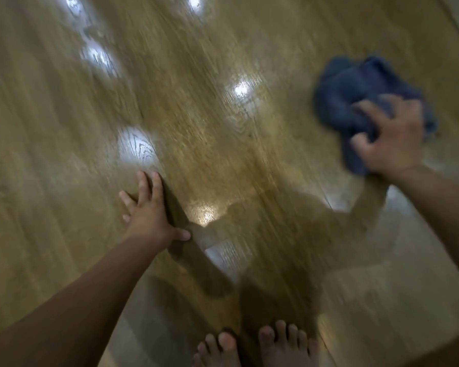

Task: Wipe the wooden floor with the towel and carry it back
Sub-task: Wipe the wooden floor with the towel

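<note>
The person is crouched low over the wooden floor (51, 128), with bare feet (252, 345) just below the hands. The left hand (150, 210) lies flat on the boards, fingers spread and holding nothing, as a support. Well apart from it, the right hand (392, 139) grips the blue towel (355, 88), which is bunched on the floor under and beyond its fingers. The view is blurred, so I judge the wiping is under way. To do it well, the towel should be spread flatter, pressed evenly, and drawn in overlapping strokes toward the left hand.
</note>
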The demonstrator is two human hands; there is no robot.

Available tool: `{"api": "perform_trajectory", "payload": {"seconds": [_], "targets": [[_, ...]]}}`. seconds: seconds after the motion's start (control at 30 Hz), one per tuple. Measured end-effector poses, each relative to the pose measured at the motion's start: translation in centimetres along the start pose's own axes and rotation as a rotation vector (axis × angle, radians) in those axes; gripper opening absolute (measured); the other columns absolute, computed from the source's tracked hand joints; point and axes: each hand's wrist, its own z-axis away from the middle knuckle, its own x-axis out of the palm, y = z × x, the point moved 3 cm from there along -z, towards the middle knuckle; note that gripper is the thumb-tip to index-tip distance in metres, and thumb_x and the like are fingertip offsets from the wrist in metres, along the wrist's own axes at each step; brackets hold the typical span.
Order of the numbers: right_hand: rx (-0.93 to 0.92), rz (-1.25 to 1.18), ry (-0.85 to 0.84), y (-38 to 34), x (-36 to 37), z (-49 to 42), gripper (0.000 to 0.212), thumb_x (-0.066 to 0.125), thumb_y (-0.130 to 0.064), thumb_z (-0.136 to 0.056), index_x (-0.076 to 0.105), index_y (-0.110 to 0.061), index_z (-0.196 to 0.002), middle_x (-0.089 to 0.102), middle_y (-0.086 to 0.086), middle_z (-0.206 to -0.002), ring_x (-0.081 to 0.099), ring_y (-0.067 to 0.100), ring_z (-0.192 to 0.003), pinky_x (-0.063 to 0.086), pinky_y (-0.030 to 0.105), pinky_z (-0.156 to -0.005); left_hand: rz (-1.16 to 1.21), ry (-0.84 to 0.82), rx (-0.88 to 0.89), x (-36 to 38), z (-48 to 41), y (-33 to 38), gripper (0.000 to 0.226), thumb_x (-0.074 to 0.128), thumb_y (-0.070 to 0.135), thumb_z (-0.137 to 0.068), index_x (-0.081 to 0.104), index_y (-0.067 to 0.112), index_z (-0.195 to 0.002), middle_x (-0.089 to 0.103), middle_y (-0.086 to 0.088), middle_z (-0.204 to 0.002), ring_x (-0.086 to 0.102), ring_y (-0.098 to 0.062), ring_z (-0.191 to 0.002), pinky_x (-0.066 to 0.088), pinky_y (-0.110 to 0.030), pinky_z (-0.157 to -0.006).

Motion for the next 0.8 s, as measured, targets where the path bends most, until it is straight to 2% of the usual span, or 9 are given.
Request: {"api": "perform_trajectory", "payload": {"seconds": [0.1,0.17,0.23,0.27,0.37,0.5,0.6,0.7,0.8], "targets": [[0.374,0.045,-0.018,6.4,-1.6,-3.8,0.055,0.045,-0.042,-0.083,0.047,-0.031,-0.136,0.045,0.025,-0.138,0.042,0.049,-0.124,0.034,0.057,-0.108,0.015,-0.014,0.005,0.0,-0.1,0.0,0.153,0.096,0.032,-0.057,-0.022,0.03,-0.155,-0.038,0.01,-0.158,-0.022,-0.046,-0.147,0.014,-0.069,-0.115],[0.64,0.06,0.015,4.2,-1.6,-4.8,0.057,0.044,-0.046,-0.081,0.047,-0.034,-0.136,0.043,0.02,-0.143,0.038,0.047,-0.13,0.033,0.057,-0.11,0.015,-0.017,0.005,-0.2,0.0,0.0,0.153,0.096,0.032,-0.057,-0.022,0.03,-0.155,-0.04,0.01,-0.157,-0.022,-0.046,-0.147,0.014,-0.068,-0.116],[0.704,0.025,0.021,-1.4,-1.0,-3.7,0.059,0.045,-0.048,-0.08,0.05,-0.033,-0.136,0.043,0.016,-0.145,0.039,0.047,-0.13,0.034,0.054,-0.107,0.018,-0.024,0.002,-0.2,0.0,0.0,0.153,0.096,0.033,-0.057,-0.022,0.029,-0.155,-0.041,0.011,-0.156,-0.022,-0.047,-0.147,0.016,-0.069,-0.115],[0.599,-0.025,0.005,-5.0,-0.5,-2.6,0.058,0.049,-0.046,-0.079,0.053,-0.031,-0.135,0.046,0.016,-0.142,0.042,0.047,-0.125,0.037,0.053,-0.103,0.018,-0.028,0.006,-0.2,-0.1,0.0,0.154,0.096,0.033,-0.057,-0.023,0.029,-0.155,-0.042,0.01,-0.156,-0.022,-0.047,-0.146,0.017,-0.069,-0.115],[0.072,-0.217,-0.1,-16.7,0.7,3.4,0.057,0.058,-0.043,-0.07,0.061,-0.03,-0.124,0.058,0.014,-0.125,0.054,0.042,-0.099,0.046,0.049,-0.084,0.016,-0.038,0.007,-0.3,0.1,0.1,0.153,0.094,0.036,-0.06,-0.028,0.029,-0.152,-0.045,0.009,-0.153,-0.024,-0.047,-0.146,0.016,-0.067,-0.116],[-0.523,-0.41,-0.427,-25.4,1.0,10.5,0.053,0.059,-0.048,-0.065,0.058,-0.039,-0.117,0.058,0.001,-0.12,0.052,0.026,-0.09,0.049,0.04,-0.076,0.032,-0.042,0.017,-0.1,0.0,-0.3,0.13,0.081,0.029,-0.079,-0.024,0.033,-0.154,-0.041,0.008,-0.156,-0.021,-0.047,-0.147,0.017,-0.067,-0.116],[-0.677,-0.424,-0.46,-24.3,1.3,10.1,0.054,0.06,-0.051,-0.069,0.058,-0.04,-0.121,0.057,-0.001,-0.121,0.051,0.022,-0.09,0.045,0.036,-0.078,0.004,-0.029,0.025,0.0,-0.2,-0.4,0.12,0.074,0.029,-0.086,-0.024,0.03,-0.154,-0.041,0.006,-0.156,-0.021,-0.049,-0.146,0.017,-0.065,-0.116],[-0.699,-0.454,-0.422,-22.5,1.2,9.5,0.055,0.063,-0.048,-0.068,0.06,-0.039,-0.122,0.059,-0.001,-0.12,0.053,0.024,-0.088,0.045,0.036,-0.075,0.0,-0.066,0.003,0.0,-0.1,-0.4,0.135,0.083,0.036,-0.076,-0.028,0.029,-0.152,-0.043,0.004,-0.155,-0.023,-0.049,-0.146,0.017,-0.065,-0.116],[-0.61,-0.496,-0.349,-19.8,1.2,8.6,0.055,0.069,-0.044,-0.064,0.065,-0.038,-0.118,0.062,0.0,-0.119,0.055,0.026,-0.088,0.047,0.038,-0.072,-0.003,-0.08,-0.008,0.0,0.0,-0.3,0.149,0.09,0.042,-0.064,-0.031,0.028,-0.151,-0.044,0.005,-0.154,-0.025,-0.048,-0.145,0.017,-0.065,-0.116]]}}
